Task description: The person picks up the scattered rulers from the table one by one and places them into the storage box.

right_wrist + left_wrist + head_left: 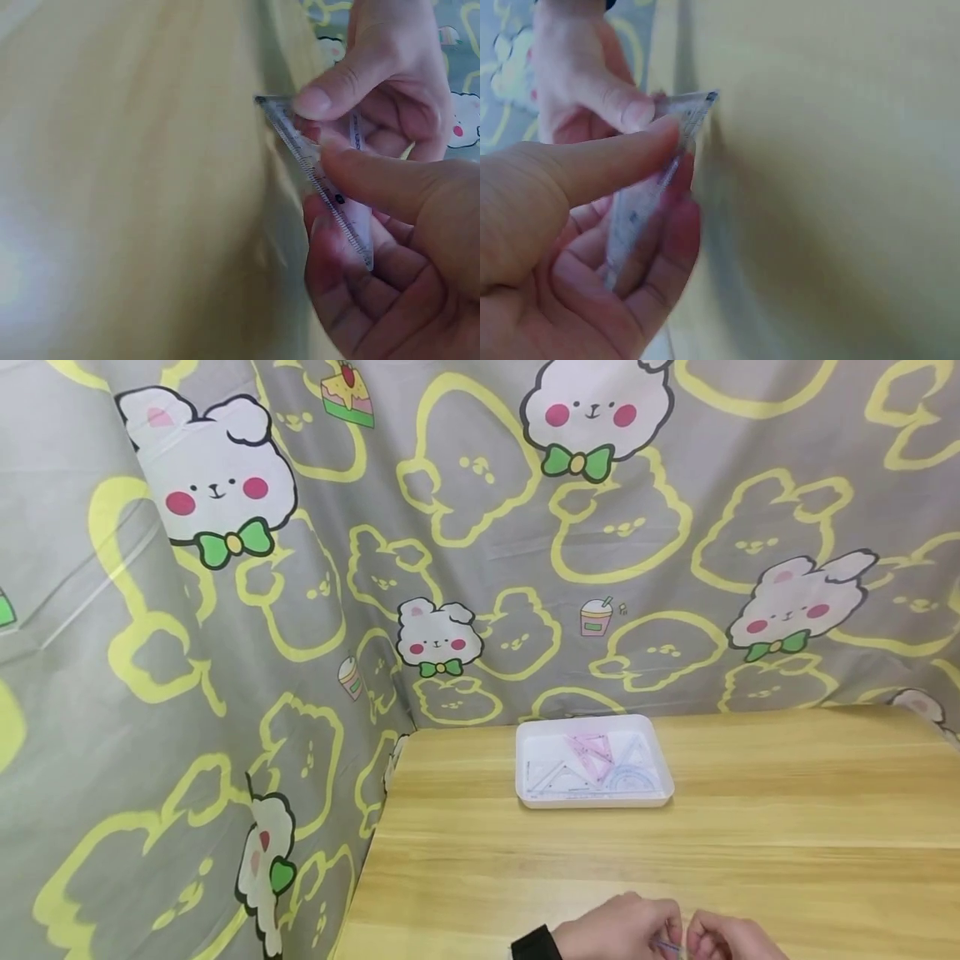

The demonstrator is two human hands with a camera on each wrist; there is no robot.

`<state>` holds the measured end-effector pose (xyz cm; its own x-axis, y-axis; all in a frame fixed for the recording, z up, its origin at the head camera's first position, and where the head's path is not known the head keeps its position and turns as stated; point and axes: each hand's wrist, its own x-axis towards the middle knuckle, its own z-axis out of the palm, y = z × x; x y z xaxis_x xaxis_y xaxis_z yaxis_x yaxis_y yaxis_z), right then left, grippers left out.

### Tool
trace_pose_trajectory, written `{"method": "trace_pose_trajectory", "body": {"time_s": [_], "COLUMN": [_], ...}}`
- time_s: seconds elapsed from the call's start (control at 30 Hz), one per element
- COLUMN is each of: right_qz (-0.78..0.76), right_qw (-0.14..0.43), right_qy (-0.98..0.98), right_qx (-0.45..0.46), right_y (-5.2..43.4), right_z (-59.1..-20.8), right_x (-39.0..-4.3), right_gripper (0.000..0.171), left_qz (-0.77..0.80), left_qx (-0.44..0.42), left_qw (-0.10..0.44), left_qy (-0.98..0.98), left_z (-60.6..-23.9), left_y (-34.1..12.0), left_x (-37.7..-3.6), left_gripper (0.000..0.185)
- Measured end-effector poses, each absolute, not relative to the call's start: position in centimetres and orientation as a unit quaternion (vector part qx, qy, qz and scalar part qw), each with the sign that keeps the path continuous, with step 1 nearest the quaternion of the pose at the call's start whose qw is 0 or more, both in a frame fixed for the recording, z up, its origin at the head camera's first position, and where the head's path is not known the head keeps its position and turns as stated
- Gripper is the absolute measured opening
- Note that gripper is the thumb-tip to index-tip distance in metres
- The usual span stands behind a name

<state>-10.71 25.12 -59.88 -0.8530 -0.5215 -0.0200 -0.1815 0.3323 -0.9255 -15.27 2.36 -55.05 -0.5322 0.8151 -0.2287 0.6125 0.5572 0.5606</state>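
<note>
Both hands hold a small clear set square [357,221] with dark scale marks along its long edge. My left hand [622,927], with a black band at the wrist, pinches it between thumb and fingers. On the other side my right hand [731,935] grips the same set square, its thumb laid on the flat face. The left wrist view shows the left thumb [622,161] across the plastic and the right hand [585,90] behind it. In the head view only a bluish sliver of the set square shows between the fingers.
Farther back on the wooden table [465,852] stands a white tray [592,803]. Inside lie a pink set square [596,767], a clear protractor [633,779] and other clear drawing tools. A grey curtain [495,568] with rabbit prints hangs behind and to the left.
</note>
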Motion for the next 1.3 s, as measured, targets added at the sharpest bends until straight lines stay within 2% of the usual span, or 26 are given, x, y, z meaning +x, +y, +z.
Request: {"method": "trace_pose_trajectory", "body": {"time_s": [0.03, 0.13, 0.3, 0.43, 0.53, 0.67, 0.87, 0.97, 1.1, 1.17, 1.3], "right_qz": [-0.554, -0.577, -0.549, -0.519, -0.505, -0.494, -0.484, -0.485, -0.492, -0.492, -0.497], "right_qw": [0.176, 0.16, 0.052, -0.023, -0.03, -0.002, 0.023, 0.015, -0.006, -0.02, -0.029], "right_qy": [0.782, 0.767, 0.804, 0.832, 0.842, 0.849, 0.858, 0.861, 0.861, 0.862, 0.862], "right_qx": [-0.222, -0.23, -0.222, -0.195, -0.189, -0.188, -0.168, -0.154, -0.129, -0.119, -0.098], "right_y": [25.1, 24.5, 22.4, 20.3, 18.9, 17.3, 16.2, 15.8, 15.1, 14.6, 13.6], "right_z": [-59.3, -57.8, -55.7, -54.3, -53.2, -52.1, -52.6, -53.4, -54.5, -55.0, -55.8], "right_x": [-11.2, -12.5, -15.2, -19.0, -22.8, -28.2, -34.6, -36.7, -38.2, -38.8, -39.8], "right_gripper": [0.01, 0.003, 0.004, 0.01, 0.012, 0.018, 0.021, 0.017, 0.013, 0.012, 0.01], "left_qz": [0.224, 0.314, 0.504, 0.575, 0.579, 0.55, 0.544, 0.531, 0.487, 0.454, 0.348], "left_qx": [0.418, 0.378, 0.253, 0.184, 0.158, 0.115, 0.09, 0.069, 0.032, 0.029, 0.053], "left_qw": [0.224, 0.201, 0.17, 0.142, 0.103, 0.04, 0.021, 0.015, 0.01, 0.005, -0.028], "left_qy": [0.851, 0.848, 0.808, 0.784, 0.793, 0.826, 0.834, 0.844, 0.873, 0.891, 0.936], "left_z": [-54.8, -54.1, -53.2, -52.5, -51.8, -51.2, -51.2, -51.6, -52.7, -53.2, -54.0], "left_y": [1.9, 0.3, -2.4, -3.9, -4.8, -5.8, -6.8, -6.8, -6.6, -6.4, -5.9], "left_x": [-15.8, -17.4, -20.6, -23.9, -26.9, -31.1, -36.2, -38.0, -39.5, -39.9, -40.5], "left_gripper": [0.02, 0.025, 0.028, 0.032, 0.035, 0.035, 0.024, 0.023, 0.034, 0.036, 0.03]}}
